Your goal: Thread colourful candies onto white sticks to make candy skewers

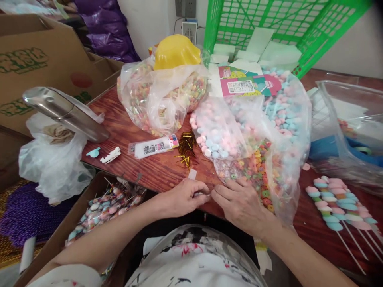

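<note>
My left hand (187, 197) is at the table's front edge, thumb and fingers curled in a pinch; a whitish bit shows between them, too hidden to name. A small pale paper piece (192, 174) lies just beyond its fingers. My right hand (241, 203) lies close beside it, palm down, fingers outstretched and somewhat apart; its thumb is hidden. Those fingers reach the edge of a clear bag of colourful ring candies (263, 175). Behind are a bag of pink, white and blue candies (215, 131) and a bunch of gold twist ties (187, 145).
Finished candy skewers (338, 199) lie at right beside a clear plastic bin (344, 119). Left stand a steel flask (66, 113) and a box of wrapped skewers (104, 211). A printed plastic sleeve (154, 146), a yellow bowl (176, 52) and a green crate (269, 20) sit farther back.
</note>
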`<state>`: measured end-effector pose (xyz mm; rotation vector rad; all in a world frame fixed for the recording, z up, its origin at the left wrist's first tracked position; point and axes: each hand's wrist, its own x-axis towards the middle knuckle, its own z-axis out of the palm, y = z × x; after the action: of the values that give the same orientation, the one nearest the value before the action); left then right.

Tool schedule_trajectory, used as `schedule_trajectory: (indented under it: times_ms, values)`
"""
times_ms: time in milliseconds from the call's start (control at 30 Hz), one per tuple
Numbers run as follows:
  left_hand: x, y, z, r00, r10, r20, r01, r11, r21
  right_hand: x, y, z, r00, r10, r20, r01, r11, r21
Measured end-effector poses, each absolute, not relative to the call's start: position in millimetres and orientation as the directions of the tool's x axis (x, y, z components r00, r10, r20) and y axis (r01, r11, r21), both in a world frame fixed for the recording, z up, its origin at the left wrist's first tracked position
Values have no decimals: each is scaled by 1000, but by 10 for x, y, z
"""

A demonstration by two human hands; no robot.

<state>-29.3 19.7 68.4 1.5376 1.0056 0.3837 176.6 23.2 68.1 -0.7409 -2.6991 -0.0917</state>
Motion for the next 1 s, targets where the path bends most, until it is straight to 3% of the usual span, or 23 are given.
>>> schedule_trajectory:
  times_ms: [67, 100, 167, 267, 367, 467, 633, 1000]
  values:
    - [-354, 167, 674, 501, 859, -107, 528, -205, 824, 1675, 295, 679, -796, 534, 285, 541, 839, -61]
    - [-396, 152, 660, 481, 875, -53, 567, -264, 781, 1645, 351, 689, -784, 557, 274, 553, 828, -98]
    - [-501, 125, 625, 415, 910, -3, 580, -261, 772, 1615, 515, 718, -735, 614, 288, 575, 789, -215]
    - [-679, 85, 588, 247, 969, -18, 463, -102, 880, 1594, 807, 743, -611, 744, 269, 666, 667, -335]
    - [-797, 45, 583, 101, 972, -212, 158, 195, 968, 1501, 998, 712, -579, 810, 96, 803, 587, -106]
    - [-806, 29, 587, 44, 916, -398, -170, 399, 901, 1352, 1047, 617, -590, 808, 4, 805, 588, 81]
    - [-667, 76, 601, 135, 881, -454, -437, 465, 770, 1238, 1030, 444, -595, 803, 23, 801, 591, 96]
    - [-433, 139, 600, 201, 867, -455, -483, 492, 724, 1727, 709, 467, -507, 855, 107, 857, 513, -45]
